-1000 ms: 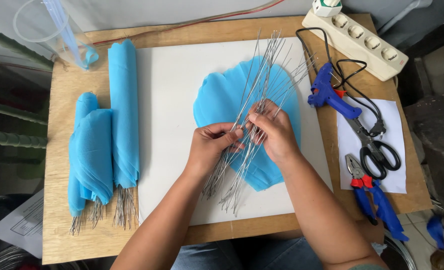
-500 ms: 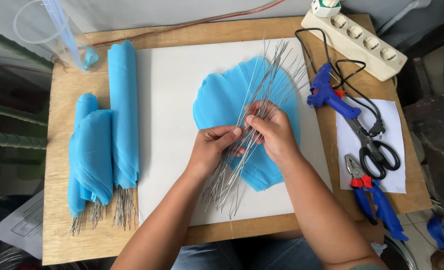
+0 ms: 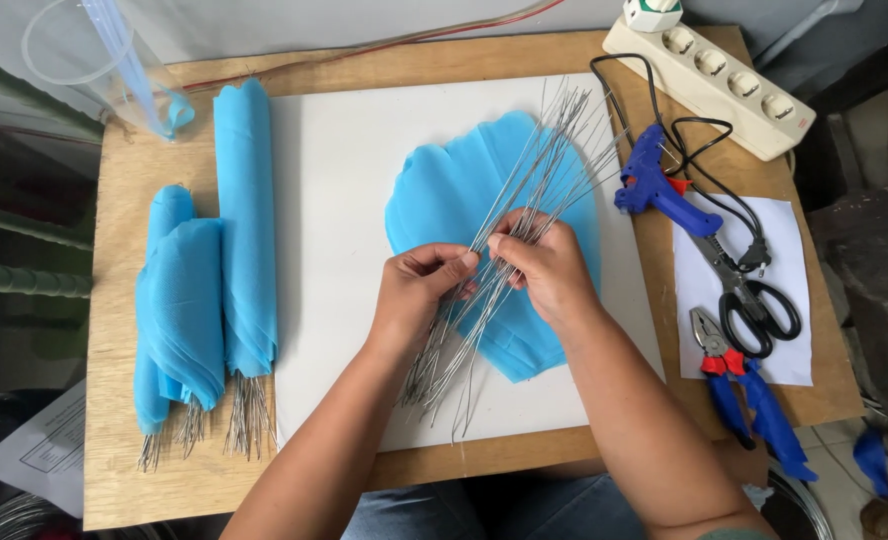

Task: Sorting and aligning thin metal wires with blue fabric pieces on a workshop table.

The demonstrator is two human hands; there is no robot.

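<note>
A bundle of several thin metal wires (image 3: 549,165) lies slanted across a round piece of blue fabric (image 3: 434,200) on a white sheet (image 3: 334,200). My left hand (image 3: 419,295) and my right hand (image 3: 549,270) meet over the middle of the bundle. Both pinch wires between thumb and fingers. The wire tips fan out above the hands toward the upper right, and the lower ends stick out below my left wrist.
Rolled blue fabric bundles with wire ends (image 3: 244,230) lie at the left of the wooden board (image 3: 114,400). A blue glue gun (image 3: 659,190), scissors (image 3: 754,300), blue-handled pliers (image 3: 739,385) and a white power strip (image 3: 709,80) sit at the right. A clear plastic cup (image 3: 94,60) stands at far left.
My hands have shifted slightly on the wire bundle and the wires have fanned a little differently. Nothing else has moved.
</note>
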